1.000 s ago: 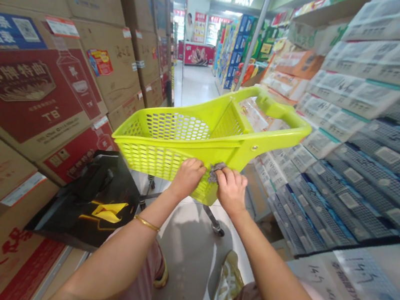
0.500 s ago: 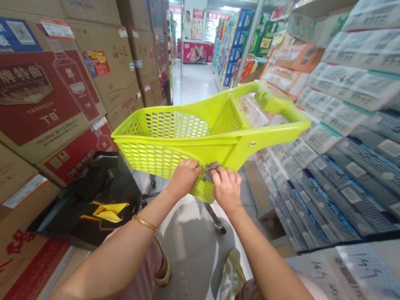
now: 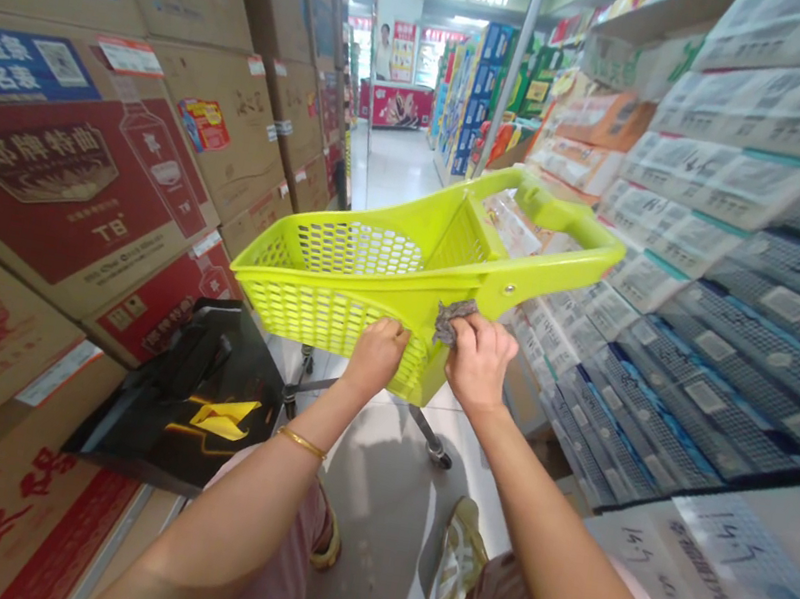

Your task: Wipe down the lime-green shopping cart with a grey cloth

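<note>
A lime-green plastic shopping cart [image 3: 380, 276] stands in front of me, its handle pointing to the right. Against its near side wall, low down, my left hand [image 3: 377, 352] is closed with the fingers curled at the lattice, gripping the basket. My right hand [image 3: 480, 358] pinches a crumpled grey cloth [image 3: 452, 320], which lies against the smooth panel below the handle joint. The fingertips inside the cloth are hidden. Below the basket, a leg with a black caster [image 3: 437, 455] shows on the floor.
Stacked cardboard cartons [image 3: 88, 159] rise on the left, with a black bag [image 3: 200, 410] at their foot. Packaged goods [image 3: 720, 290] are piled high on the right. A metal pole [image 3: 510, 74] stands behind the cart, and a person [image 3: 384, 54] is far down the aisle.
My right hand has moved up and to the right along the cart's side with the cloth. My left hand stays at the lattice. The whole view has shifted slightly.
</note>
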The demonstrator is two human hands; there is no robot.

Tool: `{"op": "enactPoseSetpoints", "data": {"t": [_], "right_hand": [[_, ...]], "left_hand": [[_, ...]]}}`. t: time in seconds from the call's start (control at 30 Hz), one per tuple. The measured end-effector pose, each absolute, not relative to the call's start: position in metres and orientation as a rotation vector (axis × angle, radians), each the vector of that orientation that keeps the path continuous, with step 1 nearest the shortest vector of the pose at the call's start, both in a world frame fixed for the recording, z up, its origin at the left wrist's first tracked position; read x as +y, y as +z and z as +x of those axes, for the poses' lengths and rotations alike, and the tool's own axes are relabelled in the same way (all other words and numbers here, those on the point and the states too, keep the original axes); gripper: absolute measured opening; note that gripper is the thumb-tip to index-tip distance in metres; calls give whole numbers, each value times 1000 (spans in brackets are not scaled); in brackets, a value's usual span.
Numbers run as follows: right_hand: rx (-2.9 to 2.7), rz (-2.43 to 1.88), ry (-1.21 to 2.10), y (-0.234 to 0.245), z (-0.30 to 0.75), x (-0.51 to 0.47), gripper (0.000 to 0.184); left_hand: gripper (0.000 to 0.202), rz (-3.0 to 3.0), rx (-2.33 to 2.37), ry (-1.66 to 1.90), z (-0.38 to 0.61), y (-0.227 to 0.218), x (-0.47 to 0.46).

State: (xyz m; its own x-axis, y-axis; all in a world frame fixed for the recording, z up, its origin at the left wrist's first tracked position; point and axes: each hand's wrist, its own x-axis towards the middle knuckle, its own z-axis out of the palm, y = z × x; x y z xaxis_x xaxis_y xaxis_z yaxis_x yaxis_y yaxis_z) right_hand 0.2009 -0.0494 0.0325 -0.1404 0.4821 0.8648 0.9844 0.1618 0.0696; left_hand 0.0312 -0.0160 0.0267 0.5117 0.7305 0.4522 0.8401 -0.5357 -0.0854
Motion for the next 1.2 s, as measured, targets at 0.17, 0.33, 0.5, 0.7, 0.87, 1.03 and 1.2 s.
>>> {"op": "enactPoseSetpoints", "data": {"t": [0.17,0.33,0.5,0.7,0.87,1.03,1.2], "right_hand": [[-1828,-1411,-853,26,193,-47,24],[-2126,-1453,-685,-11,184,-56,26],[-2178,-1434,-683,-25,188,-60,24],[-1912,-1422,-810,9,192,-48,24],[-1765,-1468,-789,36,190,-40,28],[-1927,-1495,-695,19,184,-43,28],[-2152,-1513,-594,-20,181,-52,28]], "left_hand": [[23,-2467,-1366,-447,33,28,-17],[21,-2442,-1360,-409,33,29,-18],[22,-2434,-1384,-418,37,29,-16],[23,-2475,-1446,-408,41,29,-14],[27,-2492,-1468,-402,41,29,-16],[23,-2453,-1451,-402,41,27,-15],[19,-2466,-1460,-436,42,25,-11]]}}
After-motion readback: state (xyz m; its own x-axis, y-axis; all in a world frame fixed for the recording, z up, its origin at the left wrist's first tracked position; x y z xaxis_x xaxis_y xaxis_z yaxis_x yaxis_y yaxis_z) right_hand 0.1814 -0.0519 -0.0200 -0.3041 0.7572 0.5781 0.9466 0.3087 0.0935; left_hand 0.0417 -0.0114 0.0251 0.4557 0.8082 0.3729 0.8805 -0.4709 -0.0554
